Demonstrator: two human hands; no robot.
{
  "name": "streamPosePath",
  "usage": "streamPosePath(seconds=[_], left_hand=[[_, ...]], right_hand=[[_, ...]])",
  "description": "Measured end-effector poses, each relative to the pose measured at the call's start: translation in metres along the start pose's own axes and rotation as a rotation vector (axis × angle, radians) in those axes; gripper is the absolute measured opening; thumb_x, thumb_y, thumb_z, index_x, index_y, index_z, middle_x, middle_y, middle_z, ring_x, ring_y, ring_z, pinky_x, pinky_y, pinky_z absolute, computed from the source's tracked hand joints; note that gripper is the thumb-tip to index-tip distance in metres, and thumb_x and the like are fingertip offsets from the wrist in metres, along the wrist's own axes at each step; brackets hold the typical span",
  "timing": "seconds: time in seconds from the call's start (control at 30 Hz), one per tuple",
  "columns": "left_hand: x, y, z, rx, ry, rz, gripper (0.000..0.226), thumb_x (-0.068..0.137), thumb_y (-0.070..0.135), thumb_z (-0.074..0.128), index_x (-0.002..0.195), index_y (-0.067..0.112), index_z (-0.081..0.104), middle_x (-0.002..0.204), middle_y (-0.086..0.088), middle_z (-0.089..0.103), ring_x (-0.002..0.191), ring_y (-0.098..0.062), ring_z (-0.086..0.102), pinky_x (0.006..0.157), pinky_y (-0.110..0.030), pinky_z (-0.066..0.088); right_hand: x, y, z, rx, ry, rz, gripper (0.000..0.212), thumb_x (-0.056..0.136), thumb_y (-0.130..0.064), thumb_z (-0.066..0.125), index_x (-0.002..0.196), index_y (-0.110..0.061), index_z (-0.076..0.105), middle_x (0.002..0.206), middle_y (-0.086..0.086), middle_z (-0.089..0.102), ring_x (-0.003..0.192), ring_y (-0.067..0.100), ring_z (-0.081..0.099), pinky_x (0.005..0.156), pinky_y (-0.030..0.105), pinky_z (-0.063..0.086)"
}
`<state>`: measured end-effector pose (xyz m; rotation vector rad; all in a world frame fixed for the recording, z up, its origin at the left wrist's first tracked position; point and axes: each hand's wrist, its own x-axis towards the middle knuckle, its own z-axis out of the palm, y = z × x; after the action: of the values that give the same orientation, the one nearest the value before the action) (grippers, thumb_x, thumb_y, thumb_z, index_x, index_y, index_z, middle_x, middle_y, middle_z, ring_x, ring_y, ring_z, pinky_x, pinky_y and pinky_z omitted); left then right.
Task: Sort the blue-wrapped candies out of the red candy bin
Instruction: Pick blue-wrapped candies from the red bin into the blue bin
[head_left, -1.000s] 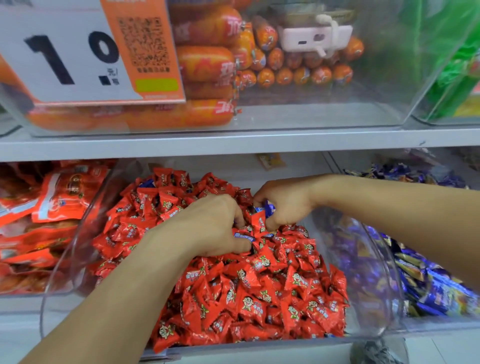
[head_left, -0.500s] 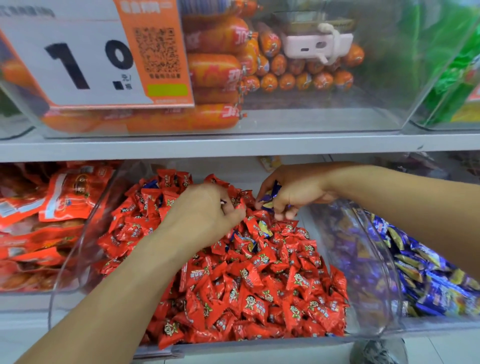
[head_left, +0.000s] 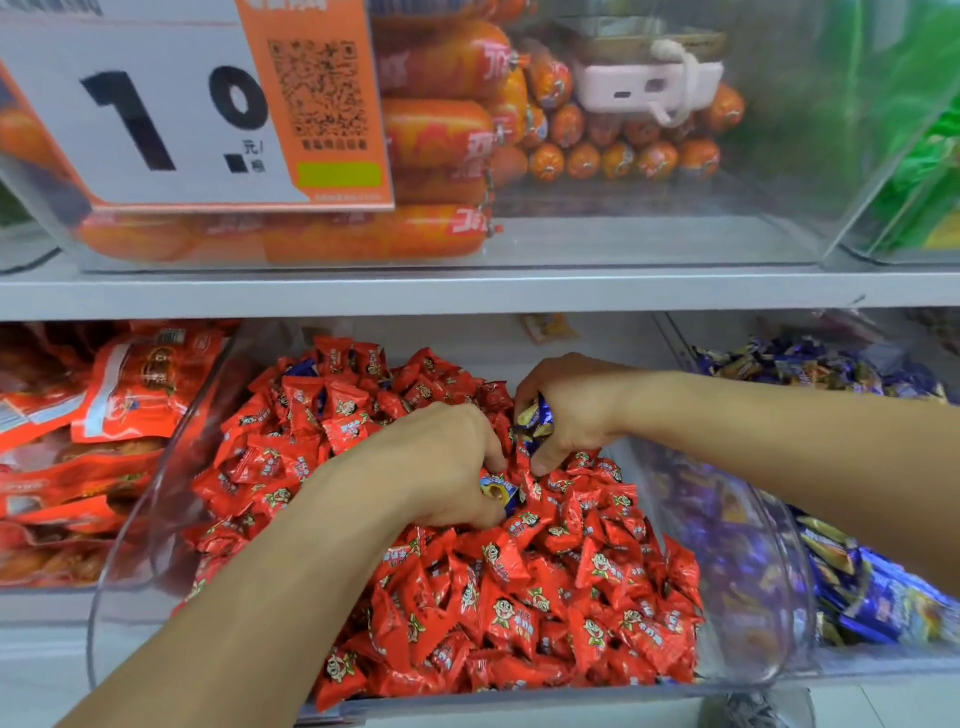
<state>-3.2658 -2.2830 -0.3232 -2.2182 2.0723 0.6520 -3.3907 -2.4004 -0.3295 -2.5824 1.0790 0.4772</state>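
A clear plastic bin (head_left: 130, 525) on the lower shelf is heaped with red-wrapped candies (head_left: 545, 597). My right hand (head_left: 566, 405) reaches in from the right and is shut on blue-wrapped candies (head_left: 535, 418), fingertips pressed into the red pile. My left hand (head_left: 441, 462) lies curled on the middle of the heap, its fingers closing on a blue-wrapped candy (head_left: 498, 491) that shows under the fingertips. Another blue wrapper (head_left: 301, 370) peeks out at the back left of the pile.
To the right stands a clear bin of blue and purple candies (head_left: 857, 587). Red snack packs (head_left: 104, 415) fill the left compartment. The grey shelf edge (head_left: 467, 291) runs just above, carrying orange sausages (head_left: 436, 130) and a price sign (head_left: 182, 104).
My right hand, holding blue candies, dipped back down into the red pile. My left hand shifted slightly right and pinched a blue candy in the middle of the heap.
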Motion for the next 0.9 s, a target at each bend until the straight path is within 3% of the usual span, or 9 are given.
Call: streamPosePath(seconds=[0.1,0.2,0.3,0.4,0.53,0.6,0.67,0.77,0.9], left_hand=[[0.002,0.005,0.001,0.011,-0.003,-0.026,0.042,0.078,0.037,0.077,0.119,0.035,0.068,0.127,0.007,0.061,0.113,-0.014,0.058,0.080,-0.020,0.041],[0.001,0.006,0.003,-0.040,0.056,-0.036,0.025,0.074,0.031,0.081,0.098,0.034,0.073,0.111,0.010,0.065,0.098,-0.010,0.061,0.074,-0.022,0.045],[-0.001,-0.002,0.002,-0.179,0.090,-0.015,0.023,0.069,0.030,0.086,0.087,0.032,0.072,0.088,0.018,0.057,0.080,0.003,0.059,0.064,-0.018,0.044],[-0.005,-0.011,-0.003,-0.423,0.139,-0.011,0.025,0.065,0.029,0.090,0.083,0.028,0.072,0.070,0.017,0.047,0.051,0.007,0.046,0.051,-0.011,0.034],[-0.011,-0.020,-0.009,-0.670,0.288,0.025,0.029,0.070,0.044,0.083,0.085,0.024,0.069,0.076,0.009,0.054,0.060,-0.003,0.046,0.060,-0.018,0.039],[-0.017,-0.014,-0.011,-0.830,0.261,0.069,0.045,0.072,0.062,0.072,0.091,0.022,0.067,0.076,0.003,0.063,0.062,-0.007,0.050,0.061,-0.025,0.039],[-0.026,0.002,-0.007,-1.117,0.154,0.119,0.053,0.080,0.058,0.068,0.100,0.009,0.064,0.080,-0.012,0.066,0.066,-0.015,0.053,0.058,-0.029,0.038],[-0.037,0.038,-0.001,-1.454,0.149,0.135,0.039,0.080,0.038,0.068,0.098,0.005,0.057,0.076,-0.011,0.066,0.061,-0.016,0.055,0.051,-0.027,0.045],[-0.045,0.064,0.007,-1.443,0.301,0.115,0.031,0.080,0.030,0.065,0.098,0.006,0.060,0.071,-0.016,0.068,0.049,-0.022,0.054,0.045,-0.028,0.047]], right_hand=[[0.002,0.004,0.006,-0.005,0.008,0.011,0.065,0.072,-0.044,0.085,0.127,-0.017,0.063,0.123,0.002,0.065,0.108,0.023,0.062,0.089,0.025,0.050],[0.004,0.008,0.009,-0.029,0.060,0.019,0.048,0.080,-0.042,0.078,0.118,-0.015,0.068,0.116,0.005,0.068,0.102,0.024,0.064,0.086,0.029,0.053],[0.002,0.009,0.006,-0.050,0.073,0.038,0.049,0.083,-0.045,0.074,0.120,-0.014,0.066,0.120,0.006,0.066,0.106,0.025,0.062,0.088,0.030,0.052],[-0.011,0.008,-0.007,0.006,0.097,0.031,0.040,0.084,-0.042,0.074,0.114,-0.016,0.067,0.113,0.003,0.067,0.095,0.022,0.061,0.074,0.025,0.047],[-0.056,-0.001,-0.023,0.145,0.280,-0.028,0.029,0.084,-0.042,0.073,0.107,-0.025,0.066,0.104,-0.004,0.063,0.092,0.016,0.059,0.070,0.025,0.040],[-0.084,-0.010,-0.015,0.330,0.405,-0.085,0.019,0.084,-0.040,0.072,0.093,-0.025,0.066,0.090,-0.006,0.066,0.082,0.015,0.061,0.070,0.030,0.044],[-0.110,-0.024,-0.001,0.525,0.503,-0.120,0.015,0.084,-0.035,0.073,0.086,-0.023,0.064,0.079,-0.005,0.067,0.075,0.014,0.062,0.071,0.034,0.049],[-0.132,-0.036,0.018,0.678,0.634,-0.093,0.014,0.084,-0.032,0.072,0.089,-0.027,0.060,0.078,-0.011,0.067,0.073,0.006,0.061,0.067,0.019,0.048],[-0.156,-0.020,0.023,0.752,0.615,-0.082,0.034,0.089,-0.038,0.065,0.121,-0.042,0.055,0.086,-0.022,0.067,0.071,-0.005,0.061,0.064,0.013,0.044]])
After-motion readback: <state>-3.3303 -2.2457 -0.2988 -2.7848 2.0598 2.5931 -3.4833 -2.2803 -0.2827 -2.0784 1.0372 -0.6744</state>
